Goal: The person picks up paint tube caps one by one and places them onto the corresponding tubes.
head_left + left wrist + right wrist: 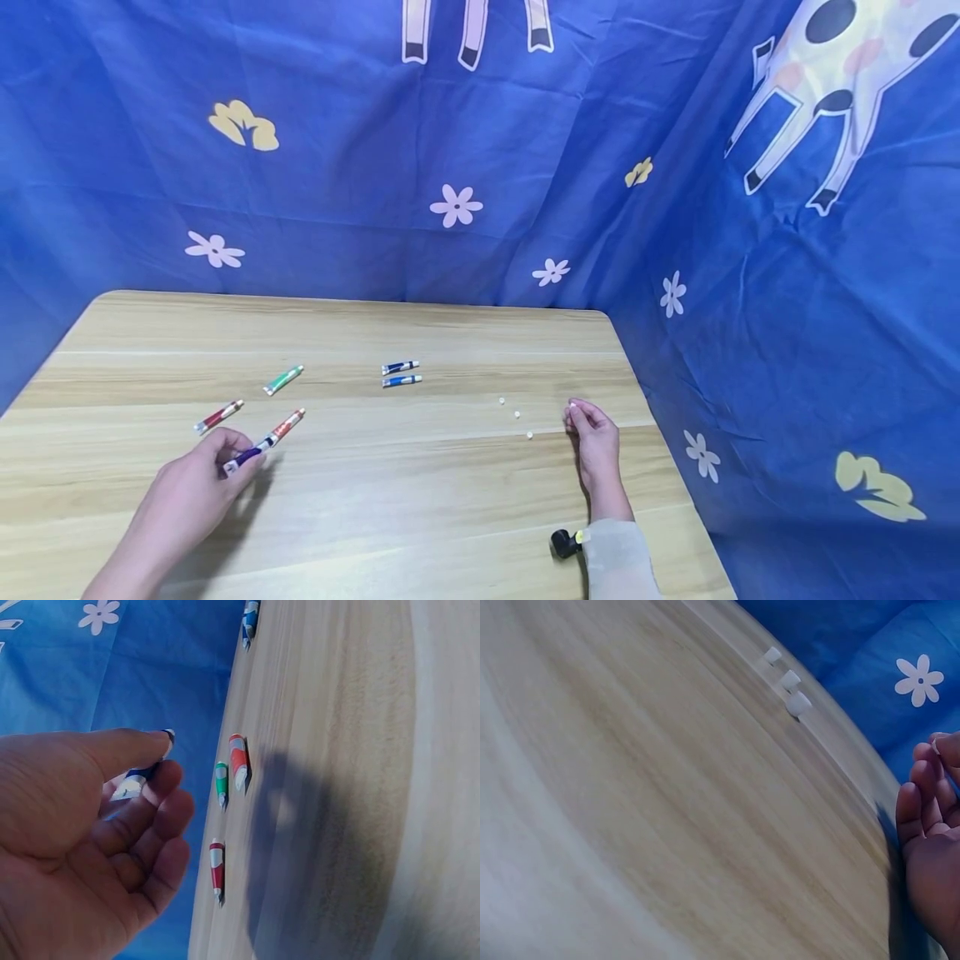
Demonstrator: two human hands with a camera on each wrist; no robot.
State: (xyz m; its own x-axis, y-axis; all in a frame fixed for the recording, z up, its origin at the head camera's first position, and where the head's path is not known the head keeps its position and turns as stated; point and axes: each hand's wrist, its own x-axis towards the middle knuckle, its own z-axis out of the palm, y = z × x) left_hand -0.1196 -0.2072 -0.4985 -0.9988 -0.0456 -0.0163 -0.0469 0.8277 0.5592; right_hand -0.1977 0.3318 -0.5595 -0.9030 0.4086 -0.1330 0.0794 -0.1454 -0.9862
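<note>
My left hand [187,492] pinches a purple paint tube [246,457] between thumb and fingers, above the table's left side. An orange paint tube [288,425] lies just past its tip; the left wrist view shows that tube [238,761] apart on the table. A red paint tube [219,417] and a green paint tube [283,380] lie close by. Over at the right, my right hand [597,442] pinches a small white cap [572,405] at the fingertips, mostly hidden by them. Three white caps [799,704] rest on the wood to its left.
Two blue paint tubes [402,381] lie side by side near the middle of the wooden table [375,517]. Blue patterned cloth [337,167] hangs behind the table and along its right edge. A black device [564,544] sits at my right wrist.
</note>
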